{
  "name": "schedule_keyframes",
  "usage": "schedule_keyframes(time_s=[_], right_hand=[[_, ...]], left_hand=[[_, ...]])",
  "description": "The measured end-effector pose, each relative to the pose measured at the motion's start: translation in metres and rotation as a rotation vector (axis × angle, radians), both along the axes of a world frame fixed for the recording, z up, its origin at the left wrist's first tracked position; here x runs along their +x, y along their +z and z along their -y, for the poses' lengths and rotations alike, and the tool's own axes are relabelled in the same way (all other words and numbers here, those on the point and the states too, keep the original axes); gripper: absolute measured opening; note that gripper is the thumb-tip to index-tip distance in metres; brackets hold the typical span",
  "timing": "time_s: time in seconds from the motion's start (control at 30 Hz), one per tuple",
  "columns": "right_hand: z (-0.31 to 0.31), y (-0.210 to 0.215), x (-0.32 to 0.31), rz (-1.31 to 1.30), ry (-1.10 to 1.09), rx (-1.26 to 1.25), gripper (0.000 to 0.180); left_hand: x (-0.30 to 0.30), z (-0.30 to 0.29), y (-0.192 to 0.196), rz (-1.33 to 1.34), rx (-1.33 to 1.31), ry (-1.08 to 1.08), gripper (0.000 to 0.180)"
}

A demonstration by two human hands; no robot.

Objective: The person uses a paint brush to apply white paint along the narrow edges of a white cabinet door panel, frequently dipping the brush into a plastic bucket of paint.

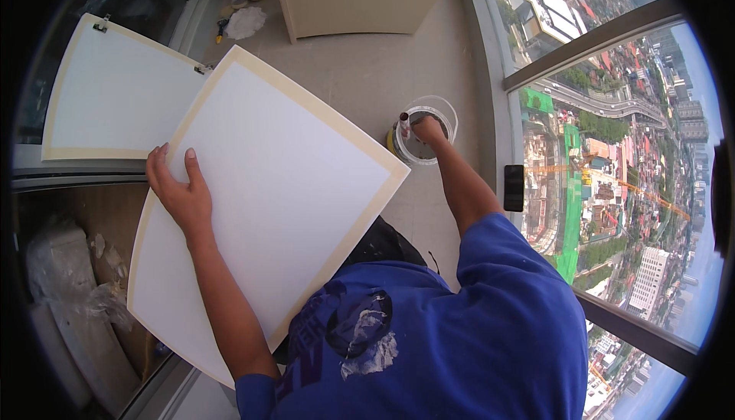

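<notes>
Toward nine o'clock from centre — a large white cream-bordered panel.
Left hand, thumb and fingers apart, rests at its edge; right hand reaches, at one o'clock, a round white-rimmed bucket — its grip I cannot tell.

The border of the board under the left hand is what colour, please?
The border is pale cream-yellow, framing the white board; the head view shows it.

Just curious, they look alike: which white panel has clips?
The farther panel, at the left; clips show along its top edge, while the nearer panel, under the left hand, shows none.
</notes>
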State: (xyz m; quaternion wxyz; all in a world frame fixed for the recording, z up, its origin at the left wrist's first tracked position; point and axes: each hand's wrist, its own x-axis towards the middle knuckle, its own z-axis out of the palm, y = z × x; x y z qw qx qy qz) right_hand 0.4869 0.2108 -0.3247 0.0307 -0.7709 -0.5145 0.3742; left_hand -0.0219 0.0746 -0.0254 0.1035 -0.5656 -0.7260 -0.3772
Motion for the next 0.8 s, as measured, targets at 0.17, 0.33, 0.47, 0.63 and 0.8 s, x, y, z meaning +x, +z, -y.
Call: schedule_keyframes(time_s=[0.17,0.33,0.47,0.63,0.8], right_hand=[[0.005,-0.009,0.003,-0.018,-0.012,0.000,0.032],[0.008,0.002,0.000,-0.103,-0.014,0.015,0.032],[0.012,-0.012,0.013,0.026,0.012,0.058,0.031],[0.015,0.012,-0.002,-0.010,0.011,0.048,0.032],[0.032,0.088,0.012,-0.234,-0.130,0.192,0.028]], left_hand=[[-0.002,0.000,-0.001,0.022,-0.029,-0.022,0.045],[-0.007,0.004,-0.001,-0.011,-0.002,-0.004,0.044],[-0.001,0.000,-0.001,0.066,0.001,-0.031,0.043],[-0.005,0.000,-0.002,0.016,0.015,-0.016,0.044],[-0.011,0.005,0.000,0.003,-0.006,0.011,0.043]])
